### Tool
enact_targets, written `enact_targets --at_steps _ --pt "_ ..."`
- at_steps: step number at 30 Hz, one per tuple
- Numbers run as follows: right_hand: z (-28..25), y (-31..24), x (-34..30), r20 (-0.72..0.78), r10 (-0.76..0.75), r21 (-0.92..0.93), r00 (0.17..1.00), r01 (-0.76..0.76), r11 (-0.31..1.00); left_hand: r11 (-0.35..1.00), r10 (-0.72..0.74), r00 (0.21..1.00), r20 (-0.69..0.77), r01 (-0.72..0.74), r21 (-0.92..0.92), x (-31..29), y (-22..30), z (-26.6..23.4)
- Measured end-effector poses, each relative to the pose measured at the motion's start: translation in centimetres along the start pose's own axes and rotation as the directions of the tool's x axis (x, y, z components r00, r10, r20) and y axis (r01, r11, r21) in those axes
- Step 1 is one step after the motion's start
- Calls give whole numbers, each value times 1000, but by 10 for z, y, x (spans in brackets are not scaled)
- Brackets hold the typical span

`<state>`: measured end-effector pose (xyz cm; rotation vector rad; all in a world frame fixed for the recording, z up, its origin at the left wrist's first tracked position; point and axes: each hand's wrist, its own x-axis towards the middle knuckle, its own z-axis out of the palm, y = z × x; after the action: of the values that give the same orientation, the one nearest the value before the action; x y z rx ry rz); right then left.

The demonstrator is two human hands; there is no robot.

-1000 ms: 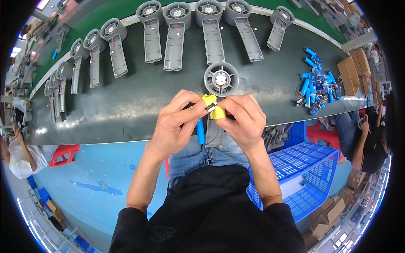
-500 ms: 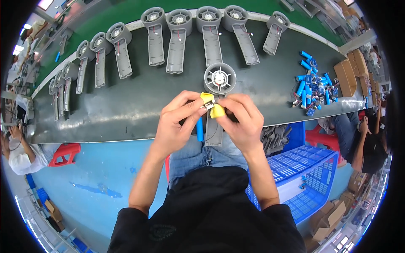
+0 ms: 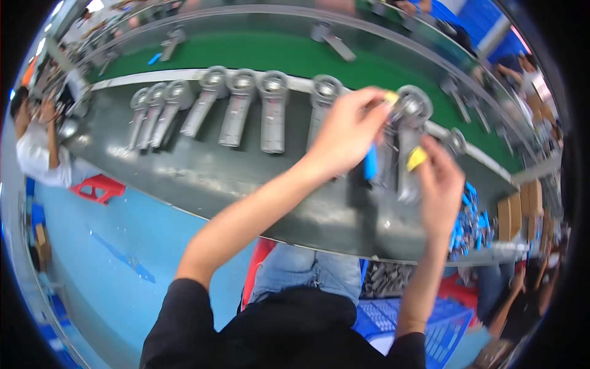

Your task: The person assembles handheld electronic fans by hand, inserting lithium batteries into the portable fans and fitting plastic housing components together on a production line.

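Observation:
My left hand (image 3: 351,128) reaches far over the bench with its fingers closed, a bit of yellow strip (image 3: 391,97) at the fingertips. Just below it shows a blue cylindrical cell (image 3: 370,163); whether my fingers hold it too is hidden. To the right, my right hand (image 3: 440,178) pinches another yellow strip (image 3: 416,158) between thumb and fingers. A grey fan housing (image 3: 413,103) with a long handle lies behind and between the hands, blurred by motion. I cannot tell whether either hand touches it.
More grey fan housings with handles (image 3: 273,114) stand in a row along the bench's (image 3: 233,184) far side. Blue cells with wired boards (image 3: 470,221) are heaped at right, near cardboard boxes (image 3: 509,216). A blue crate (image 3: 445,320) stands beside my legs. Co-workers sit at both sides.
My hands, close together before, have parted and moved right and farther off, each with yellow strip. The whole view has shifted and swung, and more of the green belt shows.

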<state>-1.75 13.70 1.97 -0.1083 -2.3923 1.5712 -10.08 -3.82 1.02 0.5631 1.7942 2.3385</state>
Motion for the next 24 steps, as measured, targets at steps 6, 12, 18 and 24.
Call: enact_targets --at_steps 6,12,18,24 --pt "14 64 205 129 -149 -270 980 180 946 966 41 985 -165 3 259 196 -66 -42" --pt "43 130 272 91 -143 -397 986 168 902 328 227 956 -188 106 939 262 -83 -85" --pt "16 102 251 116 28 -419 993 23 908 80 220 856 -467 461 884 281 -78 -161" --pt "-91 49 181 18 -44 -448 999 47 893 194 334 903 -269 214 958 251 -18 -173"
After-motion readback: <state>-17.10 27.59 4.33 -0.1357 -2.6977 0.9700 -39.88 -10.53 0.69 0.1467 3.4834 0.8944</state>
